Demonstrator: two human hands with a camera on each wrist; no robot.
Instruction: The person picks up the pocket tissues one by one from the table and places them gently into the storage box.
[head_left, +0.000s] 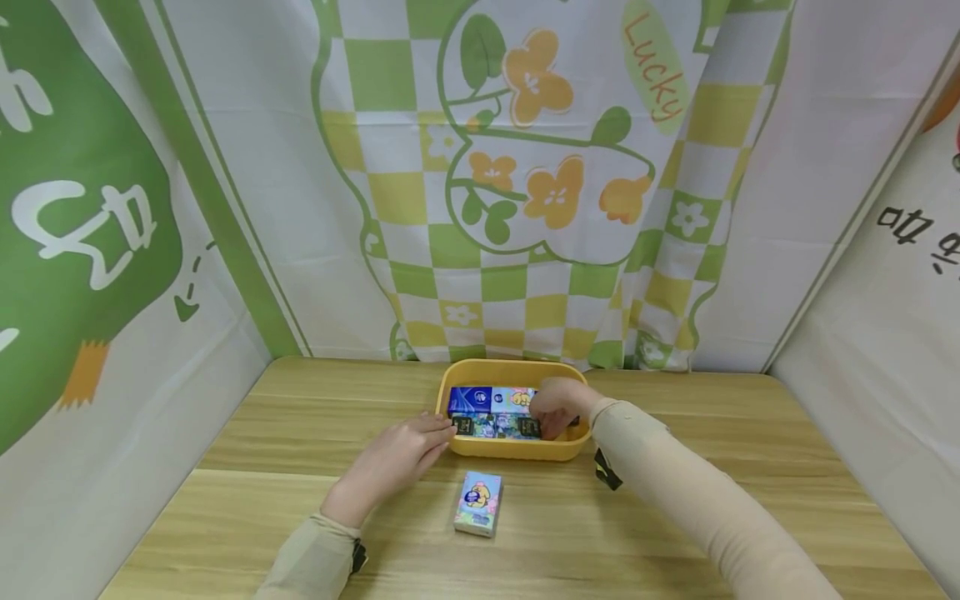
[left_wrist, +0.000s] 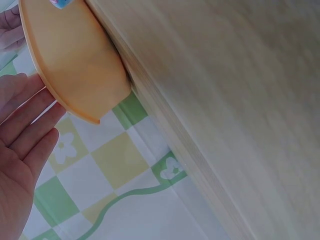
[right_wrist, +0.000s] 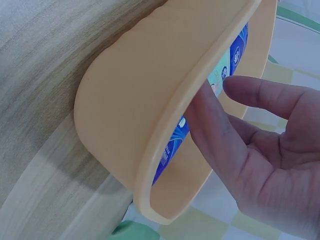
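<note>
A yellow plastic basket (head_left: 517, 451) holds several small tissue packs: a dark blue pack (head_left: 469, 400) and a light blue pack with a yellow cartoon (head_left: 513, 400) along the back, and floral packs with black labels (head_left: 483, 427) along the front. My left hand (head_left: 401, 454) rests its extended fingers on the basket's left rim. My right hand (head_left: 561, 404) reaches into the right part of the basket, its fingertips down among the packs and partly hidden by the wall. In the right wrist view, thumb and fingers stand apart, with blue packaging (right_wrist: 172, 142) beside them.
A light blue and pink cartoon tissue pack (head_left: 477, 503) lies on the wooden table (head_left: 637, 542) in front of the basket. Behind the basket hangs a green and yellow checkered curtain (head_left: 510, 283); white printed cloth walls (head_left: 862, 317) flank the table.
</note>
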